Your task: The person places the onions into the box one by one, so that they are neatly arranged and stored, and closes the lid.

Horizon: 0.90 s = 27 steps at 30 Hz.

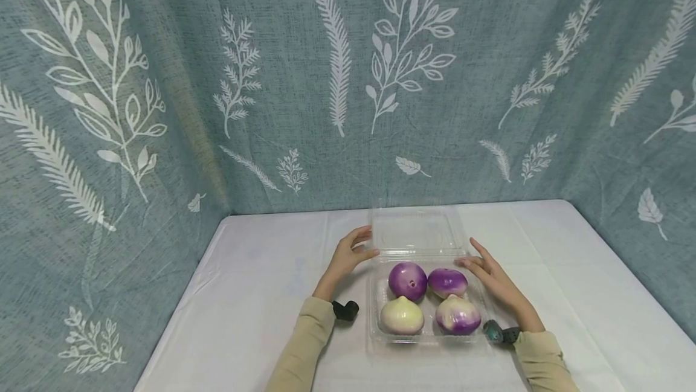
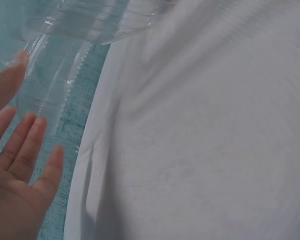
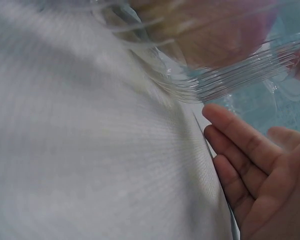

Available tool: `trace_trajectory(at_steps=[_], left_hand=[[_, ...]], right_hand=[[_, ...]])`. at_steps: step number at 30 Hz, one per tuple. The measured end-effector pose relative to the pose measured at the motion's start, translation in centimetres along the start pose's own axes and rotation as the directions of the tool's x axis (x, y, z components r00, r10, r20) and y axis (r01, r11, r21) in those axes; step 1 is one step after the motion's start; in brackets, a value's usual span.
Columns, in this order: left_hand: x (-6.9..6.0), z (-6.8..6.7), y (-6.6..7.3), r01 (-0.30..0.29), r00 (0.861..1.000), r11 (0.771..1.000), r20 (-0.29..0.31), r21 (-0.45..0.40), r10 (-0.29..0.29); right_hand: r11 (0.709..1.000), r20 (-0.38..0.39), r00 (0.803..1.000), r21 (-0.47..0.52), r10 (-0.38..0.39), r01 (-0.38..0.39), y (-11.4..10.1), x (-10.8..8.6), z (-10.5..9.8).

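Observation:
A clear plastic clamshell box [image 1: 371, 327] lies on the table with its lid [image 1: 415, 229] raised at the back. In its base sit several glossy round vegetables that look like onions or turnips: a purple one [image 1: 408, 281], a flatter purple one [image 1: 448, 282], a pale cream one [image 1: 402, 316] and a cream-and-purple one [image 1: 458, 315]. My left hand [image 1: 348, 256] is at the lid's left edge, thumb touching the plastic and fingers extended in the left wrist view. Beside the box's back right corner, my right hand [image 1: 487, 271] has its fingers fairly straight; contact is unclear.
A white cloth [image 1: 261, 295] covers the table. Patterned blue-green curtains [image 1: 293, 78] hang behind it and at both sides. Dark wrist devices [image 1: 345, 310] show at both wrists, close to the box's sides.

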<state>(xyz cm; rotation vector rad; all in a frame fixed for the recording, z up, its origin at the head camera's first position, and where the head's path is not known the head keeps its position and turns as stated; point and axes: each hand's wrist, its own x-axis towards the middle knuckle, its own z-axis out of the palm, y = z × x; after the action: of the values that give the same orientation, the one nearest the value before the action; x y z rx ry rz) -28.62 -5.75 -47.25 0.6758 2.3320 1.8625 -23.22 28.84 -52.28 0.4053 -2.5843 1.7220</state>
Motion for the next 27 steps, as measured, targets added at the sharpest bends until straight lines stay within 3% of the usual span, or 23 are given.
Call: trace_trajectory(at_steps=[9, 27], left_hand=[[0.0, 0.3, -0.2, -0.075, 0.996, 0.997, -0.049, 0.017, 0.075], [0.0, 0.4, 0.8, -0.075, 0.994, 0.992, -0.066, 0.103, 0.082]], right_hand=[[1.000, 0.000, 1.000, 0.002, -0.020, 0.020, 0.2, 0.1, -0.1], [0.999, 0.000, 0.999, -0.023, -0.049, 0.049, 0.5, 0.2, -0.1]])
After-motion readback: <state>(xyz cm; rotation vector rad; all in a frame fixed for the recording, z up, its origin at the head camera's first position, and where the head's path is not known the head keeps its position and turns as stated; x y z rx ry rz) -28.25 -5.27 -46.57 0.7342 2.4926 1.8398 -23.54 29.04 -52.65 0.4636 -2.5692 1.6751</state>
